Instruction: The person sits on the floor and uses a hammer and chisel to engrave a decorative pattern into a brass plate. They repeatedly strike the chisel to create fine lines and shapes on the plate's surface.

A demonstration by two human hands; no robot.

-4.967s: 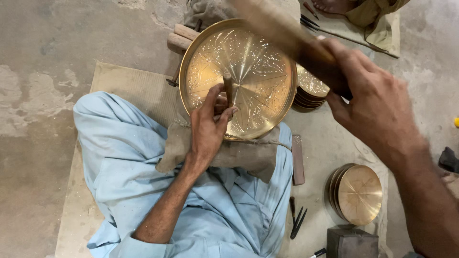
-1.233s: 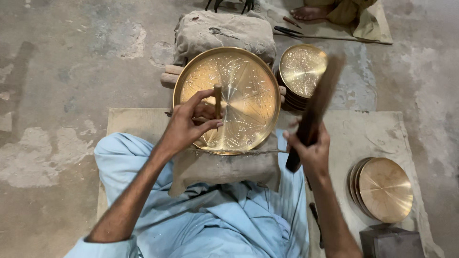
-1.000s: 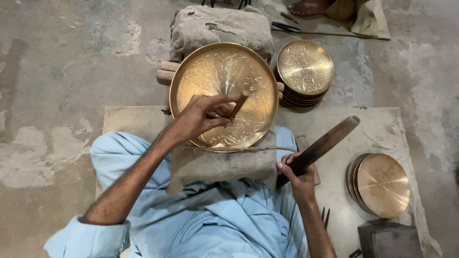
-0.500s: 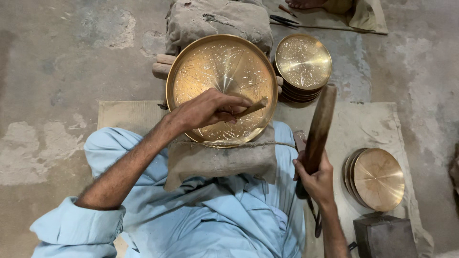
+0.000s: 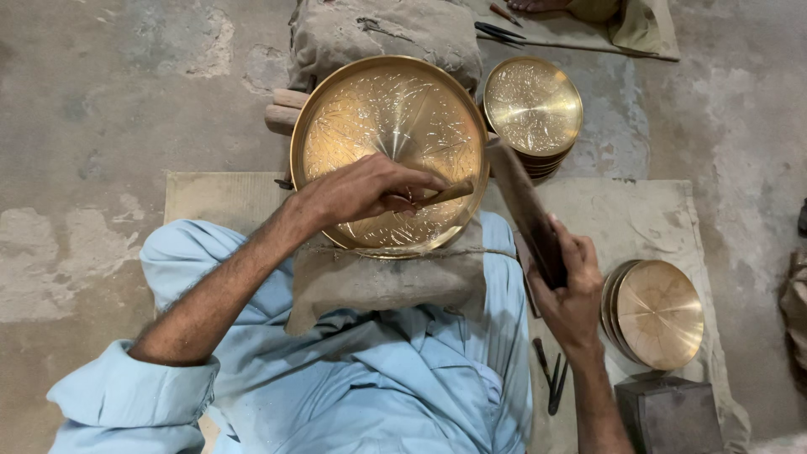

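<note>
Brass plate (image 5: 391, 151), large, round and covered with fine engraved lines, lies in the upper middle of the head view, propped on a cloth-wrapped pad (image 5: 387, 277) tied with string across the person's lap. The left hand (image 5: 361, 189) lies over the lower part of the plate, its fingers curled and pressed together around a thin chisel (image 5: 444, 195), whose free end pokes out to the right, low over the metal. The right hand (image 5: 567, 286), right of centre, has its fingers wrapped tight around the lower end of a dark wooden mallet (image 5: 525, 210); the stick slants up and to the left, its upper end just beside the plate's right rim and near the chisel's end. A stack of smaller engraved plates (image 5: 533, 108) sits just right of the big plate at the top, and a stack of plain brass discs (image 5: 657, 313) lies at the lower right on the mat (image 5: 639, 219), near a dark metal block (image 5: 668, 412) and a few thin tools (image 5: 551, 378). Half a second ago the mallet stood nearly upright, further to the right and clear of the plate; now it leans in toward the chisel, and the right hand has risen a little in the frame. The left hand keeps its grip in the same spot.
</note>
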